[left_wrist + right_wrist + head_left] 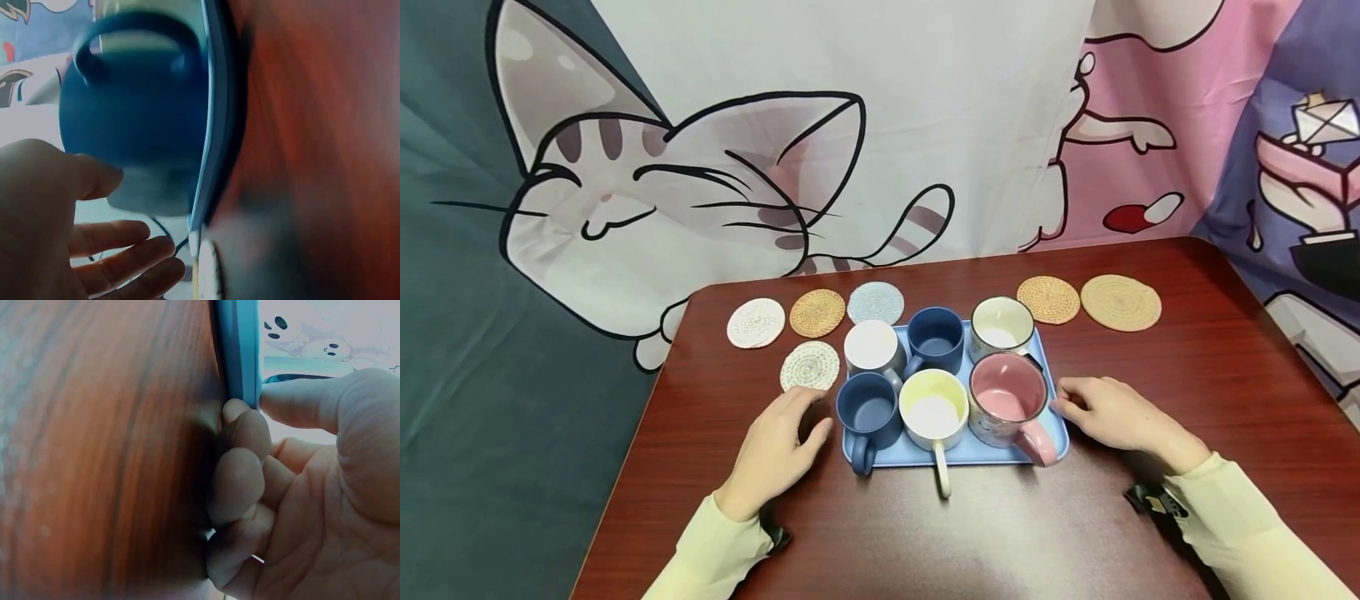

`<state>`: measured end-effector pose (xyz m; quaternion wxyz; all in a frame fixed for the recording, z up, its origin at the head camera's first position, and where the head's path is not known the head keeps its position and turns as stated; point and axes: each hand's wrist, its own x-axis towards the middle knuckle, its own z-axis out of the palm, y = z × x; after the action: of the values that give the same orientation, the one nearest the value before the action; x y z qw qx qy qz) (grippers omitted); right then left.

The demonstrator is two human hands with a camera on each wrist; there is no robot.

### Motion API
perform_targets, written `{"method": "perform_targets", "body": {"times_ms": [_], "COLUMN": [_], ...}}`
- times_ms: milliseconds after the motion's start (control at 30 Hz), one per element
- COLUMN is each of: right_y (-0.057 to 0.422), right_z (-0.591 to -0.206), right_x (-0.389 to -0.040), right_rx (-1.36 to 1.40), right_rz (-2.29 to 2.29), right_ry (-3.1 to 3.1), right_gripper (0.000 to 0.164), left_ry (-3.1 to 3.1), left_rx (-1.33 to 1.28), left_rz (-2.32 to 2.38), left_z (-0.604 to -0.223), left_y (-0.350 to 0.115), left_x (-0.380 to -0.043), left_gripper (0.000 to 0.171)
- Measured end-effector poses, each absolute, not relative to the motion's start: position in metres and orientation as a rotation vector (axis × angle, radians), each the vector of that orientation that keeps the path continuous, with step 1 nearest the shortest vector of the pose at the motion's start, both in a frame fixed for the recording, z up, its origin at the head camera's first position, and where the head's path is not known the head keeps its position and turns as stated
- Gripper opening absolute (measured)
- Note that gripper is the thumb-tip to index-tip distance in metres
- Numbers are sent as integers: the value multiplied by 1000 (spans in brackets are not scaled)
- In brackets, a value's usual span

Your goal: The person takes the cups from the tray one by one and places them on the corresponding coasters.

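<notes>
A light blue tray bears several mugs in two rows. In front are a dark blue mug, a pale yellow mug and a pink mug; behind stand a white mug, another dark blue mug and a cream mug with a dark rim. My right hand pinches the tray's right edge, thumb over the rim and curled fingers beneath, as the right wrist view shows. Beside the tray's left end, my left hand holds nothing, its thumb and fingers spread near the front dark blue mug.
Round woven coasters lie around the tray: a white one, a tan one, a pale blue one and a pale patterned one at the left. Two straw coasters are behind right. A printed curtain hangs behind the table.
</notes>
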<state>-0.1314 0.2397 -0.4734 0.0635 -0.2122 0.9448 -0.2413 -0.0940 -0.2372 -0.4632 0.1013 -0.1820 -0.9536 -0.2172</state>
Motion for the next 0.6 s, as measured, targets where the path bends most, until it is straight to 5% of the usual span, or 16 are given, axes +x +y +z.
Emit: {"method": "perform_targets", "body": {"times_ms": [600], "right_y": [240], "right_z": [-473], "right_x": [-130], "right_rx": [-622], "right_rz": [-732], "right_ry": [2837], "right_gripper": [34], "left_ry": [-2754], "left_rx": [-260], "left_rz": [-1639], "left_z": [-466], "left_y": [-206], "left_x": [-49], "left_gripper": [9]}}
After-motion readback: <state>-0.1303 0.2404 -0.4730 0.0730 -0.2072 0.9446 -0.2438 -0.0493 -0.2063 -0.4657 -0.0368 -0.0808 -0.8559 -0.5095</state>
